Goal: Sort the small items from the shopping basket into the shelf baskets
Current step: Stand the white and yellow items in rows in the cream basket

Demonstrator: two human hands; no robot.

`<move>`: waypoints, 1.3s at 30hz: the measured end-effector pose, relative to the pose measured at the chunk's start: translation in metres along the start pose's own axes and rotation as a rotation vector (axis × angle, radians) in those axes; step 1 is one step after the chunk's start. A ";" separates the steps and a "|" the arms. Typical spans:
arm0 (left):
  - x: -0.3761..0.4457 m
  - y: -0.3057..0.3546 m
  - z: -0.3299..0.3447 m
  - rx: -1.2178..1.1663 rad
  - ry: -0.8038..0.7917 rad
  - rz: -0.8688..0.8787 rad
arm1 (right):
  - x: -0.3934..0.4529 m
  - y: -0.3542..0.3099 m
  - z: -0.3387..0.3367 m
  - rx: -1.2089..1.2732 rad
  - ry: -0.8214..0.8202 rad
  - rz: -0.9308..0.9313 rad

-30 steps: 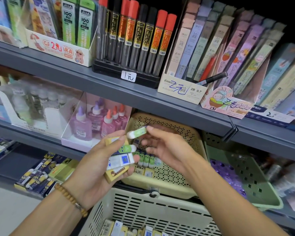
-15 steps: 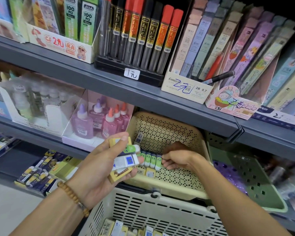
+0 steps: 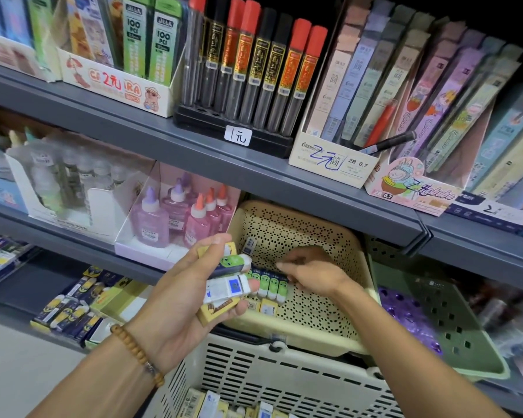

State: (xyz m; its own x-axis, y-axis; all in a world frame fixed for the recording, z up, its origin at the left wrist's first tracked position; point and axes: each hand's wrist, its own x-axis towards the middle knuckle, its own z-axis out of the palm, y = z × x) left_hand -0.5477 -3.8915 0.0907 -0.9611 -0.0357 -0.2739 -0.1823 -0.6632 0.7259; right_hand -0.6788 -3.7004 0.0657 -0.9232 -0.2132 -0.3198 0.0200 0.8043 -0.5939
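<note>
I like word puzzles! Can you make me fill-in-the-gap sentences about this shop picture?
1. The left hand wears a beaded ____ on its wrist.
2. The right hand reaches into the perforated ____ plastic shelf basket.
3. The row of small erasers in that basket has ____ faces.
4. The pink glue bottles stand ____ of that basket.

Missing words: bracelet; cream; green; left

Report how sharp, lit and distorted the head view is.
Head view: centre sharp on left hand, right hand and cream shelf basket; left and right edges blur; shelf edges bow from the wide-angle lens; top right corner goes black.
</note>
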 end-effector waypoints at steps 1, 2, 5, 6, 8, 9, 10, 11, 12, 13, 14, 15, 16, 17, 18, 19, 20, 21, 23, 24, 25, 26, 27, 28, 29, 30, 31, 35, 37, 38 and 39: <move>0.000 0.000 0.000 0.005 -0.006 0.008 | -0.008 -0.008 0.000 0.106 0.041 -0.061; 0.000 -0.001 0.001 0.011 -0.013 0.017 | -0.017 -0.017 0.000 0.233 0.032 -0.123; -0.001 -0.002 0.002 0.036 -0.029 0.048 | -0.047 -0.045 0.002 0.386 -0.078 -0.351; -0.001 -0.003 0.002 0.048 -0.029 0.057 | -0.054 -0.052 0.005 0.384 -0.099 -0.431; -0.001 -0.003 0.002 0.088 -0.013 0.071 | -0.063 -0.062 0.011 0.339 -0.071 -0.529; -0.002 -0.003 0.002 0.107 -0.001 0.072 | -0.065 -0.064 0.013 0.302 -0.041 -0.545; -0.002 -0.003 0.003 0.119 0.010 0.071 | -0.065 -0.065 0.014 0.274 -0.025 -0.541; -0.002 -0.003 0.003 0.123 0.020 0.070 | -0.065 -0.065 0.013 0.260 -0.030 -0.531; -0.002 -0.004 0.003 0.116 0.030 0.068 | -0.064 -0.064 0.011 0.253 -0.047 -0.517; -0.002 -0.004 0.003 0.102 0.040 0.064 | -0.063 -0.063 0.009 0.249 -0.059 -0.497; -0.002 -0.004 0.004 0.087 0.050 0.058 | -0.061 -0.060 0.008 0.244 -0.056 -0.476; -0.001 -0.003 0.004 0.081 0.057 0.051 | -0.059 -0.057 0.006 0.247 -0.043 -0.455; -0.001 -0.003 0.004 0.084 0.057 0.043 | -0.057 -0.052 0.004 0.263 -0.035 -0.434; -0.001 -0.002 0.004 0.095 0.050 0.037 | -0.054 -0.047 0.002 0.300 -0.036 -0.408; -0.001 -0.002 0.004 0.108 0.042 0.033 | -0.052 -0.040 -0.001 0.359 -0.036 -0.368; -0.001 -0.001 0.004 0.117 0.035 0.030 | -0.049 -0.033 -0.005 0.418 -0.025 -0.313; -0.001 0.000 0.004 0.121 0.030 0.028 | -0.045 -0.025 -0.009 0.451 -0.003 -0.246; -0.001 0.000 0.003 0.125 0.026 0.026 | -0.041 -0.016 -0.012 0.449 0.021 -0.172; -0.001 0.000 0.002 0.128 0.015 0.022 | -0.032 0.000 -0.018 0.376 0.029 -0.037; -0.002 0.000 0.002 0.125 0.010 0.020 | -0.027 0.007 -0.019 0.312 0.008 0.021; -0.002 0.000 0.002 0.123 0.006 0.018 | -0.023 0.014 -0.018 0.243 -0.025 0.075; -0.002 0.000 0.003 0.120 0.004 0.017 | -0.018 0.019 -0.017 0.186 -0.065 0.133; -0.001 0.000 0.002 0.118 0.005 0.015 | -0.014 0.023 -0.015 0.143 -0.107 0.189; -0.001 0.000 0.002 0.118 0.009 0.012 | -0.010 0.026 -0.012 0.105 -0.143 0.236; -0.001 0.000 0.001 0.122 0.014 0.008 | -0.005 0.028 -0.010 0.075 -0.160 0.270; -0.001 0.000 0.001 0.130 0.022 0.006 | -0.002 0.029 -0.008 0.057 -0.156 0.288; 0.000 0.000 0.001 0.138 0.033 0.006 | 0.002 0.030 -0.007 0.029 -0.138 0.287; 0.000 0.002 0.001 0.143 0.091 0.011 | 0.007 0.033 -0.007 -0.164 -0.098 0.252; 0.000 0.003 0.001 0.140 0.098 0.005 | 0.009 0.034 -0.005 -0.074 -0.093 0.249; -0.001 0.003 0.001 0.141 0.091 -0.003 | 0.009 0.032 -0.004 -0.018 -0.086 0.241; -0.002 0.003 0.002 0.143 0.080 -0.014 | 0.009 0.030 -0.004 0.032 -0.077 0.233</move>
State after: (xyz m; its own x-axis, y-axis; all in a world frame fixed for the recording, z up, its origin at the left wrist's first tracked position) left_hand -0.5469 -3.8920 0.0951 -0.9397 -0.0907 -0.3299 -0.2287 -0.5507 0.8028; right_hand -0.6875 -3.6760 0.0477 -0.8602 -0.0666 -0.5057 0.2422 0.8192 -0.5198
